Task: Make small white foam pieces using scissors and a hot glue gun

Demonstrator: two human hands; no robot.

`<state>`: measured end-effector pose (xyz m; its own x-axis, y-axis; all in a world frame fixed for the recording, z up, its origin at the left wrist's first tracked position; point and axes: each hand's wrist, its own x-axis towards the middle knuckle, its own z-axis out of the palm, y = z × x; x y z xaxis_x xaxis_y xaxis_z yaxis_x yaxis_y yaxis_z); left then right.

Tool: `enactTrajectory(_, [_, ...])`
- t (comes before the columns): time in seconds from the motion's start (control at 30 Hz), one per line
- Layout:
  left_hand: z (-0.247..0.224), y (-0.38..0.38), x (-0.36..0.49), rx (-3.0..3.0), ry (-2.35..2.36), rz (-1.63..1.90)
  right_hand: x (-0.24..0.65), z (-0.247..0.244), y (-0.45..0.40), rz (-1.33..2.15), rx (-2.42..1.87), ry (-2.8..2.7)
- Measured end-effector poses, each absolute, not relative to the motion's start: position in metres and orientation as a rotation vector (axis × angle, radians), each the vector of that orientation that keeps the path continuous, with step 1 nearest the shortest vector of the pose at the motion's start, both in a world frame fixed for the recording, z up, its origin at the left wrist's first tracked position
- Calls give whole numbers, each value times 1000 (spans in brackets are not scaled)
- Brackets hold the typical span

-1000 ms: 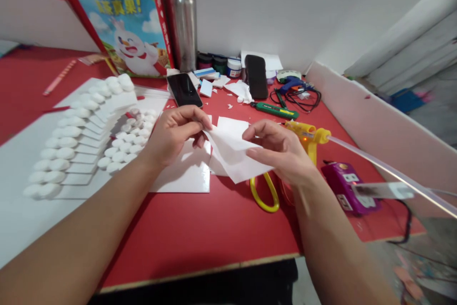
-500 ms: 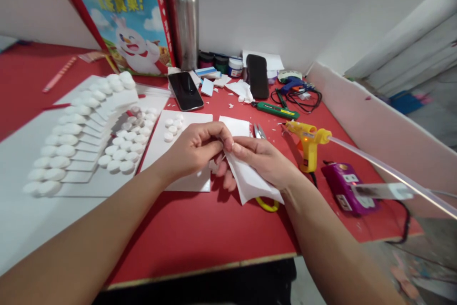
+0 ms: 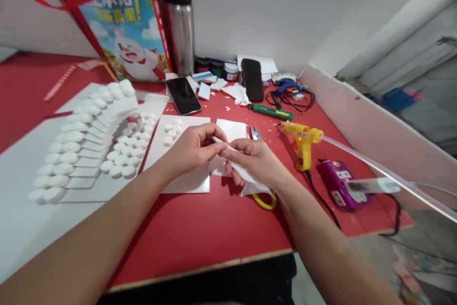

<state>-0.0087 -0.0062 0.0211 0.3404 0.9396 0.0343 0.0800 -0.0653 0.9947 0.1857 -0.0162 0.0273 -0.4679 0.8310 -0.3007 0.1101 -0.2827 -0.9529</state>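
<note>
A piece of white paper (image 3: pixel 250 182) is held between my hands above the red table. My right hand (image 3: pixel 259 160) is closed on it, thumb on top, and the paper's lower end sticks out below the palm. My left hand (image 3: pixel 195 149) pinches its upper tip; the fingertips partly hide that spot. Under and behind my hands lie a white board (image 3: pixel 189 179) with several small white discs (image 3: pixel 173 131) and another white sheet (image 3: pixel 232 129). Scissors with a yellow handle (image 3: pixel 264 202) lie beneath my right hand, mostly covered.
A lit yellow glue gun (image 3: pixel 303 143) with a long glue stick stands right, beside a purple box (image 3: pixel 342 183). Left is a white structure of stepped cards and round pieces (image 3: pixel 67 157). Phones (image 3: pixel 183 95), a green cutter (image 3: pixel 271 112), a steel flask (image 3: pixel 178 34) and a bag stand behind.
The paper has turned in my hands, showing a narrower face, and its tip now shows at my left fingers. The whole view has shifted slightly.
</note>
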Motion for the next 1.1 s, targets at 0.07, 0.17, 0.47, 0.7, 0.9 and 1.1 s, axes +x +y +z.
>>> enactTrajectory(0.07, [21,-5,-11,1406,955,948,183,34,-14,1855,-1198,-1392])
enactTrajectory(0.17, [19,-1,-16,1317,856,1010,179,52,-7,1897,-1260,-1356])
enactTrajectory(0.47, [16,5,-19,1288,851,1143,176,50,13,2097,-1037,-1269])
enactTrajectory(0.7, [20,1,-17,1629,976,1136,182,32,14,2213,-1022,-1107])
enactTrajectory(0.9, [20,-4,-13,1531,1004,1163,179,33,10,2005,-1032,-1165])
enactTrajectory(1.1, [15,-3,-12,1084,911,825,180,30,10,1471,-1151,-1575])
